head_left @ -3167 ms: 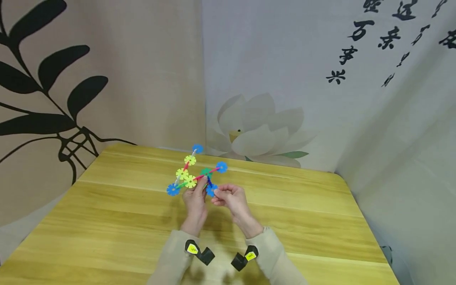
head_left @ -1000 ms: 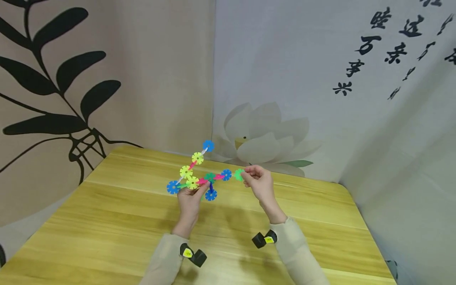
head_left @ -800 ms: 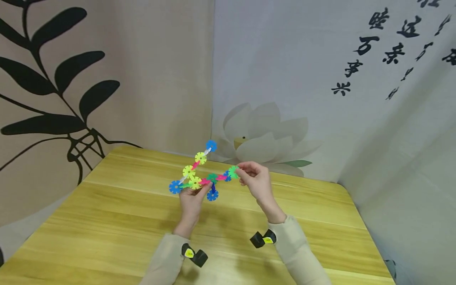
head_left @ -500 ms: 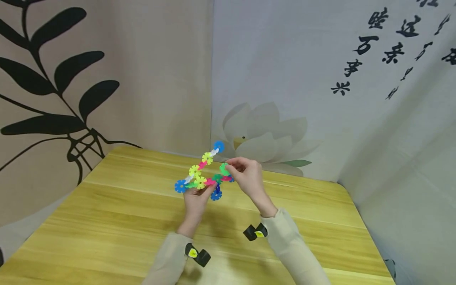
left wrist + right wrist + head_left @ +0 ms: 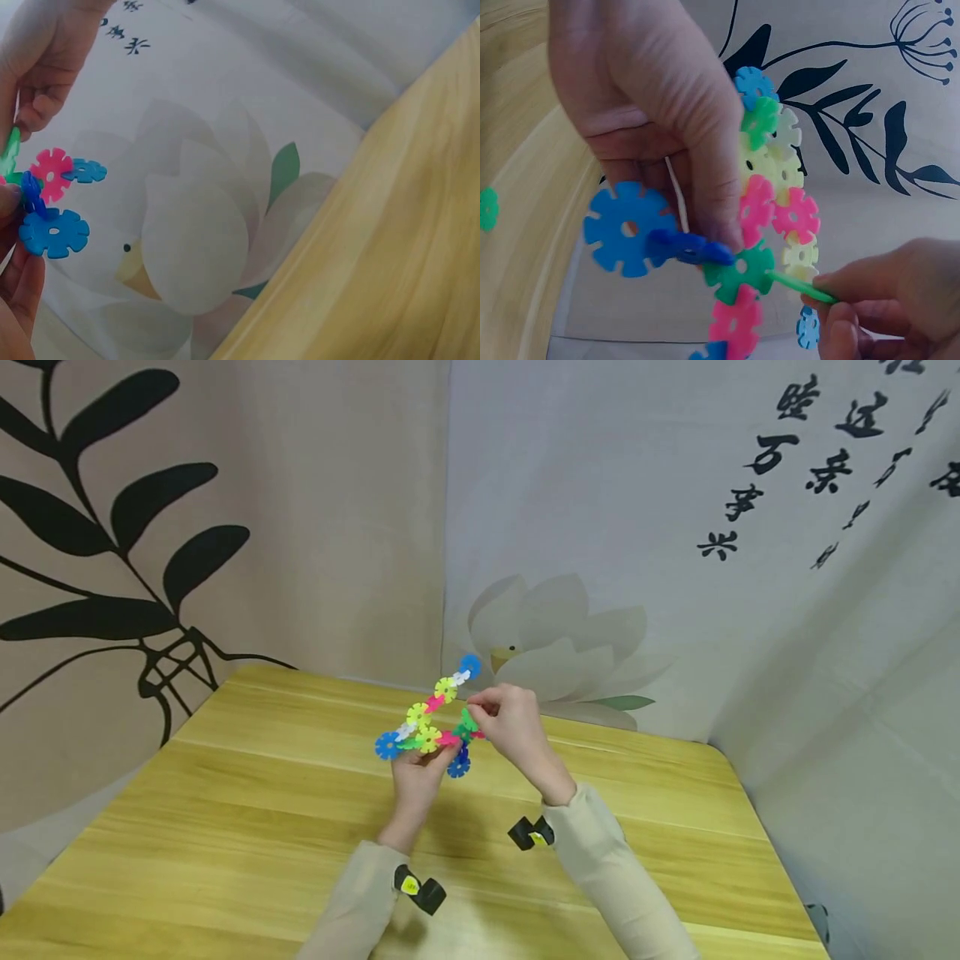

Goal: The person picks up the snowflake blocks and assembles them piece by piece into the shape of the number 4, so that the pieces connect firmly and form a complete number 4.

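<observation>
A branching chain of slotted snowflake discs is held up over the table by my left hand (image 5: 415,781), whose thumb lies by a pink disc (image 5: 756,206) and the dark green disc (image 5: 741,270). Between thumb and fingers my right hand (image 5: 517,727) pinches a light green disc (image 5: 802,286). Its edge meets the dark green disc's rim; whether the slots interlock I cannot tell. A dark blue disc (image 5: 688,247) and a blue disc (image 5: 628,227) branch off the dark green one. The yellow discs (image 5: 418,717) belong to another arm, which ends in a blue disc (image 5: 470,666).
The wooden table (image 5: 225,827) spreads beneath both hands. At the left edge of the right wrist view, another green disc (image 5: 487,208) shows against the wood. Behind stands a printed curtain (image 5: 345,527). Black wrist cameras (image 5: 422,889) sit on both cuffs.
My right hand has let go of the lower blue disc and brought in a light green disc, moving left from beyond the chain's end to the dark green disc. The chain shifted slightly right.
</observation>
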Demonstrator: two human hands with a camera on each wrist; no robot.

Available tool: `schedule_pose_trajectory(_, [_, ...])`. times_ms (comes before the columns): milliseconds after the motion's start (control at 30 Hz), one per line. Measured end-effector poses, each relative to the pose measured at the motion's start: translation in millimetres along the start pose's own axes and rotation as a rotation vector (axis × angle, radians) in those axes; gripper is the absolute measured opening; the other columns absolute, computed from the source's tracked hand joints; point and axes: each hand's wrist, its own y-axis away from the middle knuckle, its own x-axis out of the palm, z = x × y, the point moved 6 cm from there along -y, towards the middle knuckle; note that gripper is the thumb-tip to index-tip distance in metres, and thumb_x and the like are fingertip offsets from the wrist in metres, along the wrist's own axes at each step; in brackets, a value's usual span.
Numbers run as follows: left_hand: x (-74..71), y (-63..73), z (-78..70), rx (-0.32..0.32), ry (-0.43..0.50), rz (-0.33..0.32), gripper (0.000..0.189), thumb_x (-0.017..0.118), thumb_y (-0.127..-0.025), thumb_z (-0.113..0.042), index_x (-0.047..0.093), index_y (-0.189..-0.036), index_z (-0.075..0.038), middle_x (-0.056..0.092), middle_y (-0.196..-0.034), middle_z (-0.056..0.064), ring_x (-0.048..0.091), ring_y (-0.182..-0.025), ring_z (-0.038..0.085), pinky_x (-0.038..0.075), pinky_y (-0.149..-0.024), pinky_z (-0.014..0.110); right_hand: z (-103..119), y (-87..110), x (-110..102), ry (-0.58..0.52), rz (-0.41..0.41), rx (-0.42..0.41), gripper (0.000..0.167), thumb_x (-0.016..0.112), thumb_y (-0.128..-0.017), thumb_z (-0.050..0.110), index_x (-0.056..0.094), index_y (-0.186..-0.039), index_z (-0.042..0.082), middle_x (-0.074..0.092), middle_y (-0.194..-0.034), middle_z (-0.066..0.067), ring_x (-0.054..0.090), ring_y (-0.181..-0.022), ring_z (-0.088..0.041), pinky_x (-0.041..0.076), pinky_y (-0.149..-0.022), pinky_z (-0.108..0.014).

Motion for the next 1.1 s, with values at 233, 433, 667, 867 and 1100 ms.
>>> schedule_pose_trajectory(233, [0.7, 0.5, 0.6, 0.0, -0.023, 0.0, 0.02, 0.071, -0.073, 0.013, 0.063, -0.092, 0.017, 0.065, -0.084, -0.006, 0.062, -0.078, -0.001, 0.055, -0.072, 0.018, 1, -6.8, 5, -0.052, 0.038, 0.002, 0.006, 0.071, -0.082, 0.004, 0.071, -0.078, 0.0, 0.064, -0.062, -0.006, 0.052, -0.047, -0.011, 0.041, -0.041, -0.017])
schedule_pose_trajectory(433, [2.3, -0.5, -1.9, 0.016, -0.01, 0.006, 0.018, 0.07, -0.074, 0.013, 0.064, -0.091, 0.015, 0.068, -0.086, 0.009, 0.064, -0.078, 0.002, 0.056, -0.073, 0.019, -7, -3.0, 8, -0.133, 0.045, -0.126, 0.007, 0.07, -0.083, 0.005, 0.07, -0.081, -0.002, 0.067, -0.072, -0.009, 0.057, -0.054, -0.016, 0.047, -0.045, -0.021])
schedule_pose_trajectory(667, [3.1, -1.8, -5.3, -0.012, 0.055, -0.001, 0.017, 0.069, -0.074, 0.016, 0.064, -0.09, 0.017, 0.069, -0.085, 0.0, 0.065, -0.077, 0.004, 0.056, -0.073, 0.021, -17, 0.5, 7, -0.246, 0.207, -0.174, 0.017, 0.071, -0.081, 0.003, 0.068, -0.098, -0.001, 0.069, -0.1, -0.014, 0.065, -0.088, -0.024, 0.056, -0.068, -0.038])
schedule_pose_trajectory(867, [3.4, -0.8, -7.1, -0.021, 0.064, -0.015, 0.019, 0.07, -0.074, 0.015, 0.062, -0.092, 0.019, 0.069, -0.087, -0.001, 0.066, -0.08, 0.005, 0.056, -0.073, 0.021, -24, 1.6, 11, -0.358, 0.297, -0.159, 0.014, 0.071, -0.082, 0.003, 0.065, -0.094, 0.001, 0.068, -0.106, -0.014, 0.066, -0.085, -0.022, 0.057, -0.071, -0.033])
schedule_pose_trajectory(1100, [4.3, -2.6, -18.4, 0.016, 0.057, 0.013, 0.015, 0.07, -0.076, 0.011, 0.063, -0.087, 0.018, 0.07, -0.081, 0.003, 0.066, -0.076, 0.004, 0.056, -0.07, 0.019, -27, 4.3, 14, -0.416, 0.273, -0.106, 0.015, 0.071, -0.081, 0.002, 0.065, -0.095, 0.0, 0.068, -0.106, -0.015, 0.066, -0.087, -0.024, 0.057, -0.071, -0.037])
